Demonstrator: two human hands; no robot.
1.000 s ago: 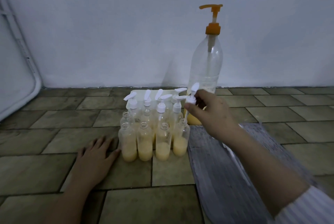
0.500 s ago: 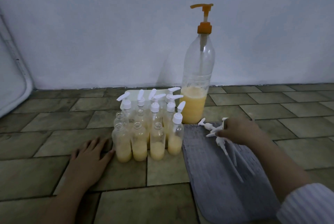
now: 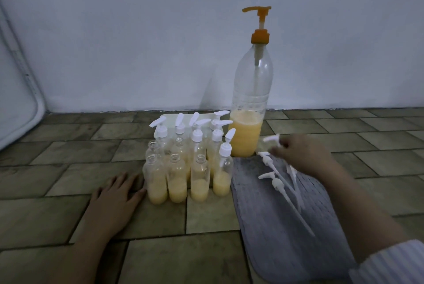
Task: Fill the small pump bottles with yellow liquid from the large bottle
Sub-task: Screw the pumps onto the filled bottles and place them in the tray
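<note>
The large clear bottle [image 3: 251, 100] with an orange pump stands by the wall, yellow liquid filling about its lowest quarter. Left of it is a cluster of several small bottles [image 3: 188, 169] holding yellow liquid. The back ones and the front right one [image 3: 222, 176] carry white pumps; three front ones are uncapped. My left hand [image 3: 117, 199] rests flat on the floor, its fingertips beside the front left bottle. My right hand [image 3: 302, 155] is over the grey cloth [image 3: 282, 238] and pinches a white pump [image 3: 271, 138] at its top. Other loose pumps [image 3: 278, 182] lie on the cloth.
A white block [image 3: 169, 118] sits behind the small bottles, against the pale wall. The floor is brown tile. A white curved frame [image 3: 20, 91] leans at the far left.
My right hand left the pump set in the front right bottle, moved right and down to the cloth, and now has a loose pump in its fingers. My left hand stayed put.
</note>
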